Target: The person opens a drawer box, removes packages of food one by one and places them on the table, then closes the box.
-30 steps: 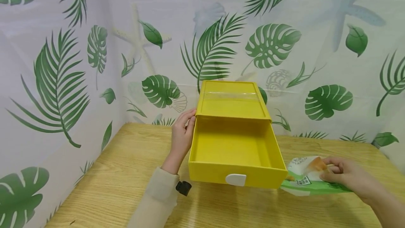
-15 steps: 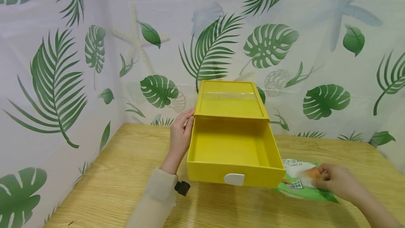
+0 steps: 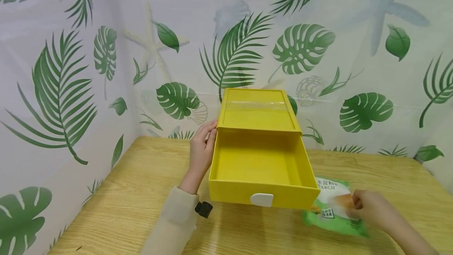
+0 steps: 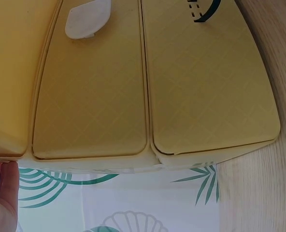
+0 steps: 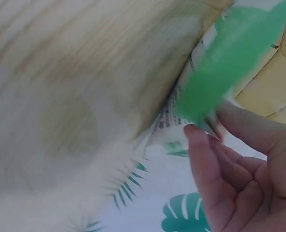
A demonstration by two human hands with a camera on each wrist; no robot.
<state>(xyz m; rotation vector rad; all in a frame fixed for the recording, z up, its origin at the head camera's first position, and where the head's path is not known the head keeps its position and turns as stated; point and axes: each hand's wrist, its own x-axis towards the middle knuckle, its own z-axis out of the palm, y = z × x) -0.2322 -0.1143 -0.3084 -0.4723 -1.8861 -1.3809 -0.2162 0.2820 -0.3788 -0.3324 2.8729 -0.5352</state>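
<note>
Grip, right hand (image 3: 375,209): thumb and fingers pinching the right-hand edge of a starch packet (image 3: 327,198). Packet extends leftward from that grip, outside the pulled-out drawer (image 3: 231,193) and just beside its front right corner, which hides part of the packet; long axis cannot be determined. Right hand is the nearer. Left hand (image 3: 202,150), well apart, rests against the left side of the drawer unit (image 3: 260,121).

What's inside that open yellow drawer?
The visible part of the drawer is empty. The bag in the right hand is outside it. Anything farther back, inside the cabinet, is covered.
</note>
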